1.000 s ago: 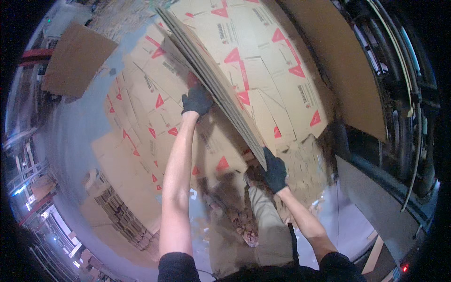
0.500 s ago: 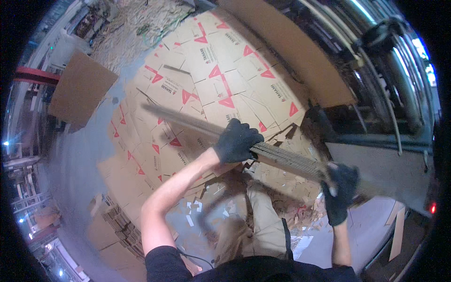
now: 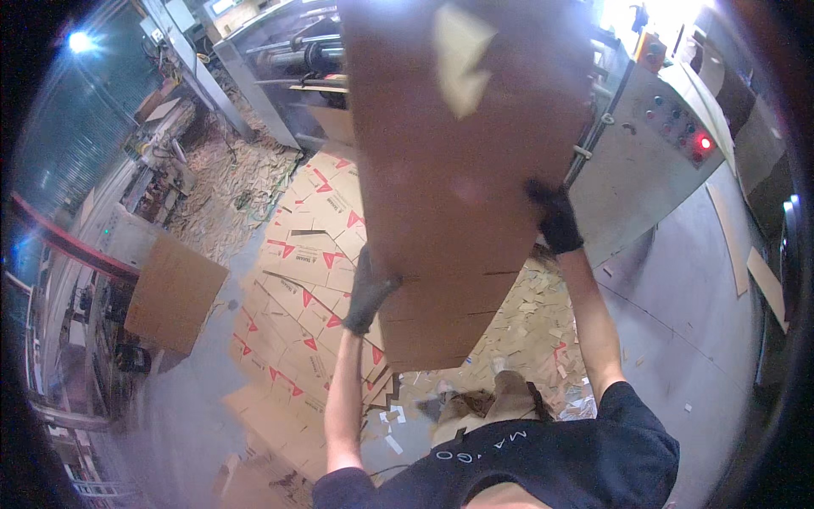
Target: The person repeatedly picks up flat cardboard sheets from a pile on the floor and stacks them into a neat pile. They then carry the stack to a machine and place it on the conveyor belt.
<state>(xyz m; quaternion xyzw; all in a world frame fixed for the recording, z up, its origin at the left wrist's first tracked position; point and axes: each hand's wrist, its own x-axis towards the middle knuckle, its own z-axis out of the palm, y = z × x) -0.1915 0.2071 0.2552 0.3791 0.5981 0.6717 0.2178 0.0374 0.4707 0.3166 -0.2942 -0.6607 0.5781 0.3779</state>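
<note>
A large brown cardboard sheet (image 3: 458, 229) stands raised before me with its broad face toward me; whether more sheets lie behind it is hidden. My left hand (image 3: 370, 293), in a black glove, grips its lower left edge with the thumb on the face. On the right edge, higher up, my black-gloved right hand (image 3: 557, 219) is closed, though its fingers are blurred. A pale jagged patch shows near the sheet's top. Beneath and to the left, printed cardboard sheets (image 3: 292, 288) with red marks lie spread over one another.
A grey control cabinet (image 3: 649, 161) with buttons and a lit red lamp stands at right. Machine rollers (image 3: 309, 59) sit behind the sheet. Cardboard scraps (image 3: 551, 314) litter the floor by my legs. A plain brown board (image 3: 175, 293) leans at left beside a red bar (image 3: 72, 242).
The cardboard, seen edge-on and slanting across before, is now lifted and turned with its broad face toward me. Both hands have shifted to its opposite side edges. My view has swung up and right.
</note>
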